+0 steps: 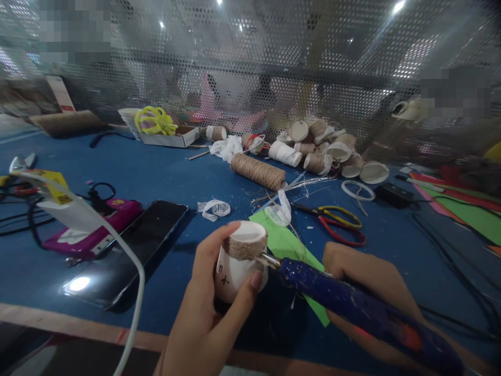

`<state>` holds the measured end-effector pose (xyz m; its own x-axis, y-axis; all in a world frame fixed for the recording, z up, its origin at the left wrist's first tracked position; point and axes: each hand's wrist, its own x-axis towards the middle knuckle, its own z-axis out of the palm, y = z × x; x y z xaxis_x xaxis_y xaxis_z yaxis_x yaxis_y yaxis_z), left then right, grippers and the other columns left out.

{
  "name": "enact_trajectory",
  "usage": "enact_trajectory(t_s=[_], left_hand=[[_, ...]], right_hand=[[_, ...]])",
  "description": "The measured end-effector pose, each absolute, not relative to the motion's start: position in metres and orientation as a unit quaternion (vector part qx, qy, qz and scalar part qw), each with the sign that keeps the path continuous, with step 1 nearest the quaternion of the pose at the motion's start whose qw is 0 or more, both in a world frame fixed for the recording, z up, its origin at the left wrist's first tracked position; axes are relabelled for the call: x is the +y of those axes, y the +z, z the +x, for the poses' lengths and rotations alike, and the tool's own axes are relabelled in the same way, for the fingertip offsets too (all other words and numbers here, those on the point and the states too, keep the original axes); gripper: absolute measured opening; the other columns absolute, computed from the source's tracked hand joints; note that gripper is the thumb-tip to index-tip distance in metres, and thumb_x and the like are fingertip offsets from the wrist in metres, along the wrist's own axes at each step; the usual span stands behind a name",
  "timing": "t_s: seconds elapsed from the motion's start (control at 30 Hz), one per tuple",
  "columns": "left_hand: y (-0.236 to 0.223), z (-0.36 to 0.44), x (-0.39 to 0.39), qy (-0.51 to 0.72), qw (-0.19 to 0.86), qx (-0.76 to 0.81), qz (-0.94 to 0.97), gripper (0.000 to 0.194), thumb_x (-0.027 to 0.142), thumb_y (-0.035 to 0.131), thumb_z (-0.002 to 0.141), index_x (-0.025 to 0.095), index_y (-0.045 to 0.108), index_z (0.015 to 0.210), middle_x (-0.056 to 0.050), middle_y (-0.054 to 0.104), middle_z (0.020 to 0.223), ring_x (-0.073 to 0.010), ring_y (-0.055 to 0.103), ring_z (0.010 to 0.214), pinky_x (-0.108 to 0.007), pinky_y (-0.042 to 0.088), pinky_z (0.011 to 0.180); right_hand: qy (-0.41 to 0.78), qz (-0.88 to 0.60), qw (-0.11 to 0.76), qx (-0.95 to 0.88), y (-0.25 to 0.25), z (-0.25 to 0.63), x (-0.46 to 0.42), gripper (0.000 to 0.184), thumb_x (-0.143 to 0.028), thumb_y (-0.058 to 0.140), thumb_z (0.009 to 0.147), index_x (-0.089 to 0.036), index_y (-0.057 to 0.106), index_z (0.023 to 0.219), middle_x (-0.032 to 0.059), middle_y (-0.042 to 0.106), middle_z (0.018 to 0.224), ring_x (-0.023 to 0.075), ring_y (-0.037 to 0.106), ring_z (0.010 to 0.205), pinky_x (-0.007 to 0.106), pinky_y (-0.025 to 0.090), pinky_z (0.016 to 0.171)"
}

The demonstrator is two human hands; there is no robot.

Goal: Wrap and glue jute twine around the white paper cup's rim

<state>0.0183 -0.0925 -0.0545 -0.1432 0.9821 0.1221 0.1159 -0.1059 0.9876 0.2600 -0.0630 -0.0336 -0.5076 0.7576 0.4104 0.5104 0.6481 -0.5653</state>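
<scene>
Through the head camera I am inspecting a perforated panel [250, 68] that is standing along the back of a blue tabletop [156, 177]. A heap of twine-wrapped cups [342, 149] is lying before that panel. A blue glue gun [352, 303] is slanting in from the lower right; the grip of my right hand [376, 277] is clamping its body. My left hand [199, 308] is occupying the near middle. A green paper strip [282, 237] is lying partly beneath the gun, a dark phone [152, 240] is resting to the left, and a twine roll [256, 171] and scissors [321, 212] are lying beyond. The left grip is clamping a paper cup [233, 272], rim uppermost, above the near tabletop. A twine band [240, 249] is encircling it below the rim. The metal nozzle [271, 260] is pointing at the band's lower edge; contact I am not managing to confirm.
</scene>
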Motion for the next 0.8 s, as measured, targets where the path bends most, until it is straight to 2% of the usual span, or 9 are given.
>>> enact_trajectory(t_s=[0.13, 0.3, 0.53, 0.8], left_hand=[[-0.055, 0.017, -0.093, 0.531, 0.419, 0.519, 0.523, 0.047, 0.039, 0.070, 0.097, 0.045, 0.053, 0.140, 0.003, 0.066, 0.140, -0.0239, 0.065, 0.124, -0.034, 0.047, 0.107], [-0.053, 0.019, -0.094, 0.546, 0.428, 0.528, 0.490, 0.049, 0.039, 0.069, 0.098, 0.042, 0.050, 0.143, 0.000, 0.068, 0.139, -0.0260, 0.065, 0.124, -0.038, 0.046, 0.110], [-0.055, 0.020, -0.093, 0.518, 0.415, 0.534, 0.524, 0.049, 0.039, 0.067, 0.100, 0.049, 0.047, 0.143, 0.005, 0.064, 0.145, -0.0209, 0.062, 0.128, -0.030, 0.045, 0.108], [-0.064, 0.009, -0.088, 0.497, 0.407, 0.515, 0.567, 0.048, 0.044, 0.066, 0.101, 0.052, 0.045, 0.144, 0.004, 0.061, 0.148, -0.0247, 0.060, 0.133, -0.040, 0.042, 0.113]], right_hand=[[0.200, -0.385, 0.329, -0.839, -0.034, 0.258, -0.064, 0.030, -0.029, 0.071, 0.080, -0.026, 0.041, 0.075, -0.0069, 0.048, 0.067, 0.0120, 0.042, 0.052, 0.028, 0.029, 0.050], [0.209, -0.396, 0.337, -0.828, -0.035, 0.257, -0.065, 0.030, -0.025, 0.070, 0.081, -0.026, 0.040, 0.075, -0.0074, 0.046, 0.065, 0.0113, 0.040, 0.051, 0.028, 0.030, 0.050], [0.226, -0.385, 0.341, -0.827, -0.036, 0.257, -0.067, 0.030, -0.025, 0.070, 0.078, -0.026, 0.039, 0.076, -0.0084, 0.046, 0.065, 0.0107, 0.037, 0.050, 0.028, 0.028, 0.049], [0.175, -0.373, 0.353, -0.840, -0.034, 0.251, -0.065, 0.026, -0.024, 0.064, 0.079, -0.025, 0.039, 0.073, -0.0098, 0.045, 0.062, 0.0093, 0.036, 0.047, 0.026, 0.027, 0.047]])
